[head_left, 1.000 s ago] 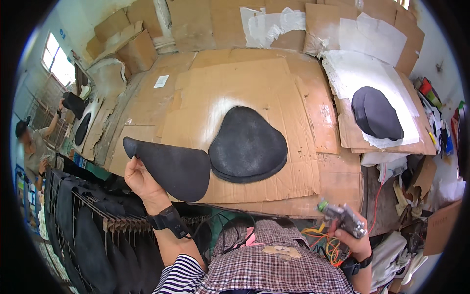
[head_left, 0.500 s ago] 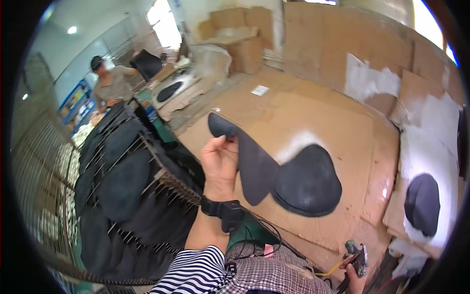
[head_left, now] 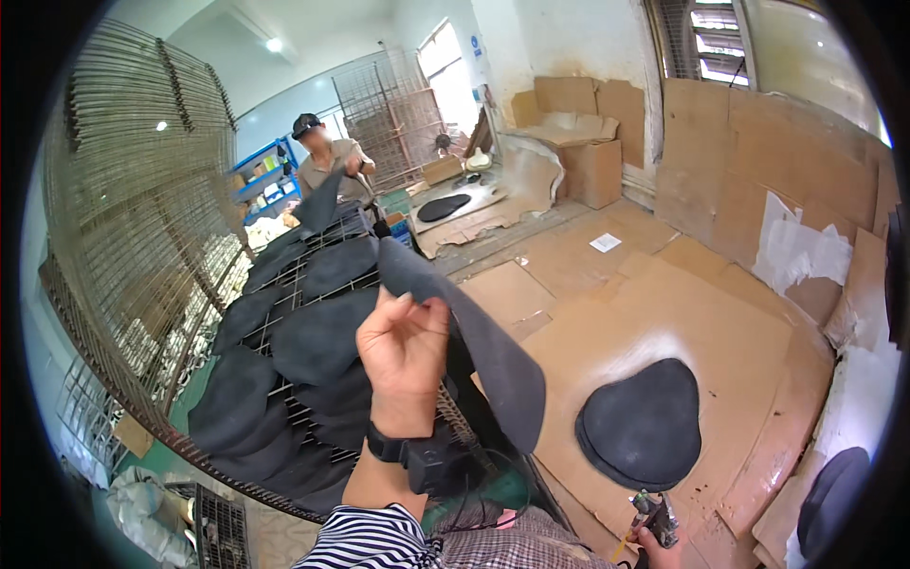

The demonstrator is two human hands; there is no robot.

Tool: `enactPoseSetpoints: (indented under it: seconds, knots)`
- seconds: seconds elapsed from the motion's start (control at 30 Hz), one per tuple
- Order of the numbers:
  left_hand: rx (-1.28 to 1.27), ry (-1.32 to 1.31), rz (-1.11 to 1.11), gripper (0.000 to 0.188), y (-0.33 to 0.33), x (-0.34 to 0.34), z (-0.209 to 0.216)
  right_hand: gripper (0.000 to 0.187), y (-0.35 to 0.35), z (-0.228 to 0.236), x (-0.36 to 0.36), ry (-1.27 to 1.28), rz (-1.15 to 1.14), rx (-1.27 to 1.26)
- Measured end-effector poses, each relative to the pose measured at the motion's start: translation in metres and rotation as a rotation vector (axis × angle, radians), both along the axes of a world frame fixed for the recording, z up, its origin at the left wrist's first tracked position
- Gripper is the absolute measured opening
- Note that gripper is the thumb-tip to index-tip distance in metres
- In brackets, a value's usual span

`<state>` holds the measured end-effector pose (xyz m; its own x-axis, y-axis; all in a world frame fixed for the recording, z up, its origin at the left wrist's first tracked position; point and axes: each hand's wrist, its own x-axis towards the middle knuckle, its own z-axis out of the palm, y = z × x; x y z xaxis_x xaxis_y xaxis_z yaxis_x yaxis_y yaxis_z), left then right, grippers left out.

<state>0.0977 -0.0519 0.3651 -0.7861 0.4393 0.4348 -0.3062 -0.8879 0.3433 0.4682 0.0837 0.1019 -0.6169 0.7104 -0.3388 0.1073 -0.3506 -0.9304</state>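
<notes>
While the left hand (head_left: 403, 346) pinches a dark, flat piece (head_left: 498, 365) by its upper end, thumb and fingers closed on the edge, that piece hangs curving down between the loaded wire rack (head_left: 296, 414) on the left and the cardboard (head_left: 749, 370) on the right! Down at the near right, the right hand (head_left: 659, 550) is wrapped round a metal spray gun (head_left: 656, 519), just near of a dark stack (head_left: 640, 422) lying on the cardboard. Far left, a co-worker (head_left: 330, 163) holds up another dark piece (head_left: 319, 201).
</notes>
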Motion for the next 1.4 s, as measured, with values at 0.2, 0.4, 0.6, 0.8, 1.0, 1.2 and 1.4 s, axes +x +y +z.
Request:
enactPoseSetpoints:
  seconds: [0.2, 0.4, 0.6, 0.8, 1.0, 1.2, 1.4]
  knots:
    - [0.084, 0.062, 0.125, 0.048, -0.047, 0.018, 0.027, 0.031, 0.016, -0.077, -0.006, -0.037, 0.089, -0.143]
    - [0.161, 0.162, 0.203, 0.04, -0.085, 0.014, 0.041, 0.036, 0.017, -0.043, -0.024, -0.269, 0.307, -0.129]
    - [0.101, 0.164, 0.539, 0.021, -0.158, 0.01, 0.056, 0.037, 0.01, -0.022, -0.044, -0.293, 0.388, -0.155]
    - [0.12, 0.356, 0.469, 0.027, -0.203, 0.017, 0.069, 0.033, 0.007, -0.059, -0.063, -0.016, 0.345, -0.066]
    - [0.168, 0.38, 0.603, 0.028, -0.241, 0.014, 0.077, 0.033, 0.012, -0.059, -0.08, -0.144, 0.455, -0.129]
    - [0.132, 0.448, 0.728, 0.025, -0.286, 0.009, 0.103, 0.035, 0.012, -0.056, -0.097, -0.236, 0.532, -0.154]
    - [0.015, 0.508, 0.708, 0.03, -0.333, -0.007, 0.137, 0.04, -0.003, -0.033, -0.114, 0.015, 0.464, -0.049]
